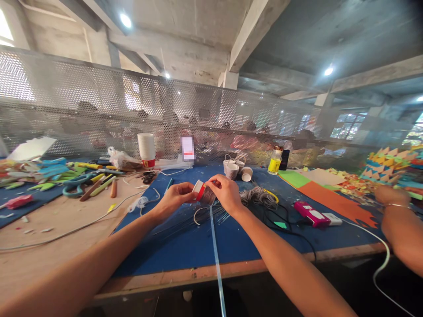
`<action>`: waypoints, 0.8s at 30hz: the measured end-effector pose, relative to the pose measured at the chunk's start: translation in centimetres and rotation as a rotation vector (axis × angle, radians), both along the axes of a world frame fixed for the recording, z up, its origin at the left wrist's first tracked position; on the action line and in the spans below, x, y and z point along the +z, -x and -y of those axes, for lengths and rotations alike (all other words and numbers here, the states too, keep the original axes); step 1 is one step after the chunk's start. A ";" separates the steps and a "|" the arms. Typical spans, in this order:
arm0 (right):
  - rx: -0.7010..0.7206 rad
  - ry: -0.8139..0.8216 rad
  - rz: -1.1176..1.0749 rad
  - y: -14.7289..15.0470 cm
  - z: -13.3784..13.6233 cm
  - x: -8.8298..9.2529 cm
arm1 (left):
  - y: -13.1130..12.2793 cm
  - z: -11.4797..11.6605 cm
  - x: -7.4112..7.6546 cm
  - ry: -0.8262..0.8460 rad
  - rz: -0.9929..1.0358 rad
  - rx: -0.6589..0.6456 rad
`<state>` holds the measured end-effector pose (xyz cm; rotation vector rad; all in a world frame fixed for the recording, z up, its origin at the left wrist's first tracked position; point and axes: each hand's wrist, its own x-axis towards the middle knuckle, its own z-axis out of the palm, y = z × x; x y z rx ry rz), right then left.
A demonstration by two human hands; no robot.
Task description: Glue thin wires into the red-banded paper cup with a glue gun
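My left hand grips a paper cup by its white and red end, tilted over the blue mat. Brownish-grey cord is wound around the other part of the cup. Against that wound side, the fingertips of my right hand are pinched together; what lies between them is hidden. A pale flat strip runs from below the cup over the table's front edge. Thin loose strands lie beneath my hands. Close to my right hand is a bundle of grey cord.
Several cord-wrapped cups stand behind my hands. A stack of paper cups, blue scissors and craft scraps are on the left. On the right are a yellow bottle, a magenta device, orange paper and another person's hand.
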<state>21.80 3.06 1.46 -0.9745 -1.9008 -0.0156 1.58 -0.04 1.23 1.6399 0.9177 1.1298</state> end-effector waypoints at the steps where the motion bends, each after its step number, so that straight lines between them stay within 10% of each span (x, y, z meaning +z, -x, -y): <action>1: -0.002 0.001 0.001 0.0 0.0 0.0 | 0.0 0.0 0.0 0.000 0.003 -0.001; 24: -0.021 0.000 -0.005 -0.1 -0.2 0.0 | 0.0 0.0 0.1 -0.003 -0.012 0.023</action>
